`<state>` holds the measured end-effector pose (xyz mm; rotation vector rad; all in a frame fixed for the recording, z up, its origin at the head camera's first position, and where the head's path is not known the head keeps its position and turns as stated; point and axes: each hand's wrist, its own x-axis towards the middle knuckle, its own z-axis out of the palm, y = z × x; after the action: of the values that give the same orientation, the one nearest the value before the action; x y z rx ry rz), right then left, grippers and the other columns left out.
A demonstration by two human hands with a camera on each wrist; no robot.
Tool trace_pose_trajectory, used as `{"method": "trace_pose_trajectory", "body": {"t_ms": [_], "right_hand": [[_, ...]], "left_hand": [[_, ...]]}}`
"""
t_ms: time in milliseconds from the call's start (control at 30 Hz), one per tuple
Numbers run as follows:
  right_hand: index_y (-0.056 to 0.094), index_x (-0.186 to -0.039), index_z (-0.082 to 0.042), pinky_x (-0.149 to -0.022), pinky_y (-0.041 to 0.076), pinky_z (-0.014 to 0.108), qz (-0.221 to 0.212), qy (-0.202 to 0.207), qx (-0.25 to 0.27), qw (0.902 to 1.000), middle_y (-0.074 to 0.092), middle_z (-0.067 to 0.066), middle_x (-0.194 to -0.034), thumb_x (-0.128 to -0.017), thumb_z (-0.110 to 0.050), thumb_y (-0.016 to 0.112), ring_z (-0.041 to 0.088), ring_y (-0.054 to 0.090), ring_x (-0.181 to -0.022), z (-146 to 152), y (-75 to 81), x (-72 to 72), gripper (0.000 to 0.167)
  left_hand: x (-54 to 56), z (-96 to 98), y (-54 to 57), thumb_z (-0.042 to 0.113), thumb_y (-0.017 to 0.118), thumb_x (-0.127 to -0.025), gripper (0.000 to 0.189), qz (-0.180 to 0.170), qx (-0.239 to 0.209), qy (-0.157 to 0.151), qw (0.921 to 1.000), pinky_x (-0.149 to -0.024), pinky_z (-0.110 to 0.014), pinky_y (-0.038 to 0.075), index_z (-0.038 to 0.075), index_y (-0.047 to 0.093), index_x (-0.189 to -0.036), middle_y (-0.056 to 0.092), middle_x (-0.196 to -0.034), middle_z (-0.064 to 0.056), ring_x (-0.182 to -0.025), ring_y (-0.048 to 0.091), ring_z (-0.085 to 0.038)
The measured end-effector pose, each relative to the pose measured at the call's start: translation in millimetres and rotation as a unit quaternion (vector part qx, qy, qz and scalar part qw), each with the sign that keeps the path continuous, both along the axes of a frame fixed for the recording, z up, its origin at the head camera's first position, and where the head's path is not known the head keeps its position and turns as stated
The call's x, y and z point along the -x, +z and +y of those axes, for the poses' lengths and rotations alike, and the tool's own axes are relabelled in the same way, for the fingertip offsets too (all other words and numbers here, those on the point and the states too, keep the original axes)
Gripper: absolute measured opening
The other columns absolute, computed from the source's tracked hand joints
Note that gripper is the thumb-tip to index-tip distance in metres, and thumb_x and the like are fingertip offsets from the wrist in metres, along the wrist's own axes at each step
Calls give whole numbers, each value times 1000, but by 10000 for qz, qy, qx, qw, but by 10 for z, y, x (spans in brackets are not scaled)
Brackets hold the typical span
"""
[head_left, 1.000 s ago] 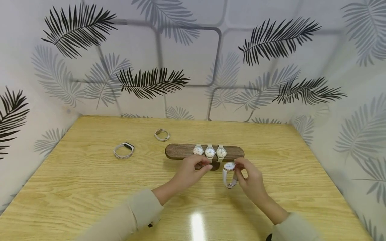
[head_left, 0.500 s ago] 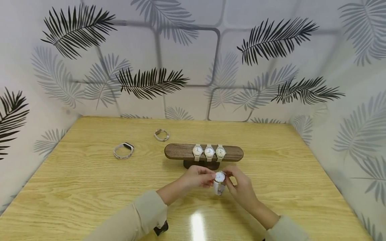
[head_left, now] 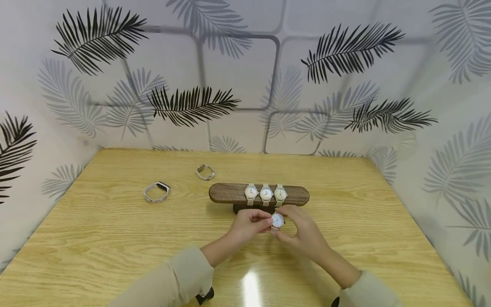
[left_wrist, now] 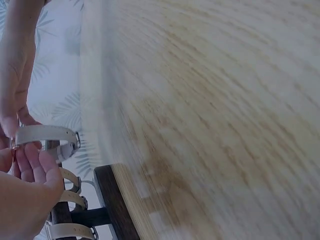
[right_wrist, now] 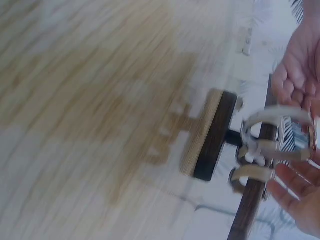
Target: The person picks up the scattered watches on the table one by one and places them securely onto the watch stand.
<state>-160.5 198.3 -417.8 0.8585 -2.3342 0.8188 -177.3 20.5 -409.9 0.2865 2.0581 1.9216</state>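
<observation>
A wristwatch with a round white dial (head_left: 278, 220) and pale strap is held up in front of the wooden display stand (head_left: 224, 193). My left hand (head_left: 245, 226) pinches its left edge, the thumb lying by the dial. On the other side, my right hand (head_left: 307, 234) grips it with fingers at the top and thumb at the bottom. In the left wrist view the watch's strap (left_wrist: 50, 134) is a loop, its buckle end away from the hands. Three similar watches sit side by side on the bar, the middle one (head_left: 266, 194) beside the right-hand one (head_left: 280, 194).
A pale fitness band (head_left: 157, 192) with a dark screen lies on the wooden table (head_left: 115, 238) to the left. Another pale looped watch (head_left: 205, 172) lies behind the stand's left end. Leaf-patterned walls rise at the back and sides.
My right hand has brought the watch left, in front of the stand. My left hand has moved off the stand's watches and taken hold of it; the dial now faces up more.
</observation>
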Motion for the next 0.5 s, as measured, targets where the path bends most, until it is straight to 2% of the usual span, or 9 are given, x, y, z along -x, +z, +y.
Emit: {"method": "trace_pose_trajectory", "body": {"t_ms": [67, 200, 333, 433, 500], "right_hand": [[60, -108, 3, -81, 54, 37, -52, -124, -219, 9997, 63, 11, -105, -66, -9, 82, 23, 61, -96, -35, 18, -22, 48], [60, -107, 3, -80, 54, 36, -74, -202, -300, 9993, 63, 13, -103, -63, -7, 84, 24, 60, -96, -78, 46, -43, 51], [61, -104, 3, -72, 54, 29, -251, -135, -316, 9991, 63, 12, -101, -64, -3, 83, 21, 59, -90, -87, 55, -56, 47], [61, -103, 2, -69, 54, 29, -475, -182, -324, 9982, 63, 13, -101, -66, -2, 82, 21, 60, -89, -62, 54, -69, 43], [62, -102, 1, -71, 55, 32, -579, -273, -342, 9974, 64, 13, -101, -66, -3, 81, 21, 61, -89, -21, 52, -72, 41]], "left_hand": [[-18, 9, -4, 5, 61, -88, 20, 116, -41, 69, 9999, -78, -34, 56, -11, 65, -100, 67, -96, -22, -76, 64, -10], [-49, 12, -12, 6, 62, -87, 19, 200, -89, 161, 9996, -78, -34, 56, -9, 65, -98, 68, -94, -20, -77, 65, -13], [-69, -17, -39, 6, 62, -87, 18, 406, -31, 4, 9992, -77, -35, 57, -9, 66, -98, 68, -94, -21, -78, 66, -17], [-77, -76, -75, 8, 62, -88, 18, 1056, 435, -217, 9932, -74, -31, 56, -6, 66, -98, 68, -95, -19, -80, 65, -21], [-70, -132, -107, 11, 62, -89, 17, 1767, 953, -290, 9792, -75, -29, 54, -2, 67, -99, 68, -96, -15, -85, 64, -22]]}}
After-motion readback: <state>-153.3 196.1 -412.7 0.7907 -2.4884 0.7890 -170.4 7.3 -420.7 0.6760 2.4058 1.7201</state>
